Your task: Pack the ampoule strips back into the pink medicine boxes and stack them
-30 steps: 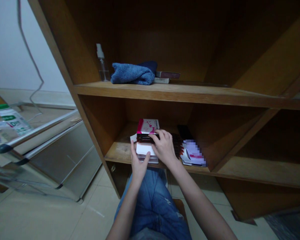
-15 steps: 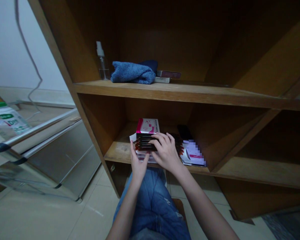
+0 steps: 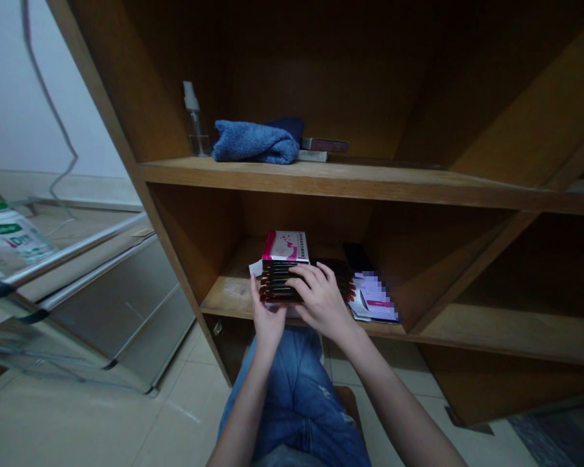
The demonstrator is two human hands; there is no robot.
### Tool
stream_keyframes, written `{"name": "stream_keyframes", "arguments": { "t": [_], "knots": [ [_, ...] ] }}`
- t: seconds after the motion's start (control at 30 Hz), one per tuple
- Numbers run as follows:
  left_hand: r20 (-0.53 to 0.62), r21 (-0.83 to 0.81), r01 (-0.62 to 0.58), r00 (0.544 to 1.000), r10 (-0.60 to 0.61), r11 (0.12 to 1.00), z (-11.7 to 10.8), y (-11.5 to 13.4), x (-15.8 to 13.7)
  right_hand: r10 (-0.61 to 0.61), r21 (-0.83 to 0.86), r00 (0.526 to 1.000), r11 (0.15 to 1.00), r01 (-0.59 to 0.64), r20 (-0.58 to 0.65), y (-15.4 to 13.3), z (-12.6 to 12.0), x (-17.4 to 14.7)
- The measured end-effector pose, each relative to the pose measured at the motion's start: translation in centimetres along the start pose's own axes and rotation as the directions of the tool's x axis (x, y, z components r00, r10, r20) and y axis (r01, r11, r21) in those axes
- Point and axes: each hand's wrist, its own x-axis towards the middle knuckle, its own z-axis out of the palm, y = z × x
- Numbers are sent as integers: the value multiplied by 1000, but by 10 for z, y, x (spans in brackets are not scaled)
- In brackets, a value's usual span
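Observation:
On the lower shelf, a pink-and-white box (image 3: 286,246) stands with its front end open and a white flap out at the left. A row of dark brown glass vials (image 3: 275,280) lies at its opening, over a clear plastic tray that is mostly hidden. My left hand (image 3: 268,322) grips the left end and front edge of the vials and tray. Across the top of the vials lie the fingers of my right hand (image 3: 318,298), its thumb low at the front. More brown vials (image 3: 349,285) show just right of that hand.
Purple-and-white packaging (image 3: 374,298) and a dark flat object (image 3: 357,256) lie right of the vials. The shelf above holds a spray bottle (image 3: 198,123), a blue towel (image 3: 255,141) and small flat boxes (image 3: 325,144). A metal-framed cart (image 3: 92,292) stands at left.
The vials at the box opening sit slightly lower and spread further toward me, covering more of the clear tray. Both hands stay about them. The whole view has shifted slightly.

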Motion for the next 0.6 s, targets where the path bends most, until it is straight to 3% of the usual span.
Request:
{"name": "stream_keyframes", "arguments": {
  "t": [0.33,0.6],
  "knots": [
    [-23,94,-50,998,52,994,-3,-14,-1,56,141,995,989,-44,-84,0,-9,-2],
    [13,59,-61,998,61,996,-3,-19,0,141,281,970,956,-82,-199,-2,-34,-5]
  ]
}}
